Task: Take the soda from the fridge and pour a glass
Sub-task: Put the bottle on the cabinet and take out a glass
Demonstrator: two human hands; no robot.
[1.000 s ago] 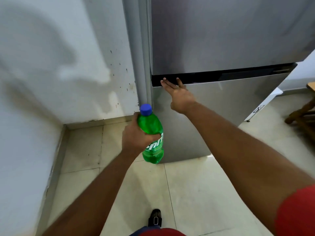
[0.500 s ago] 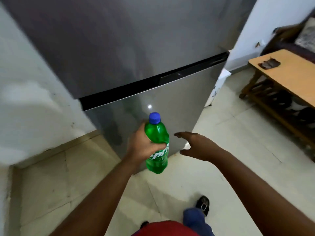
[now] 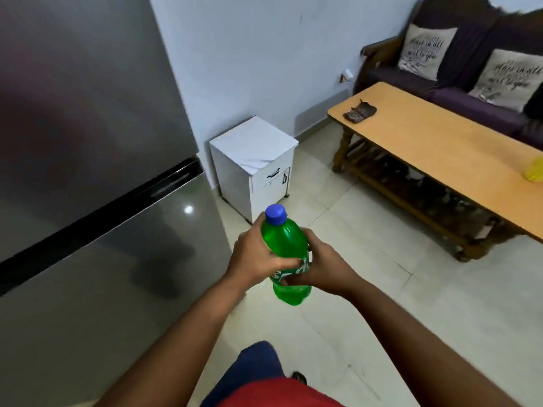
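A green soda bottle (image 3: 286,245) with a blue cap (image 3: 275,214) is upright in front of me, above the tiled floor. My left hand (image 3: 252,258) wraps its left side and my right hand (image 3: 320,267) grips its right side over the label. The cap is on. The grey fridge (image 3: 88,142) stands at the left with both doors closed. No glass is in view.
A small white cabinet (image 3: 252,148) stands next to the fridge against the wall. A long wooden table (image 3: 440,142) is at the right with a dark cloth (image 3: 360,111) and a yellow object (image 3: 533,173) on it. A dark sofa (image 3: 476,69) with cushions sits behind it.
My view has swung right, away from the fridge toward the table. My right hand left the fridge door and closed onto the bottle beside my left hand.
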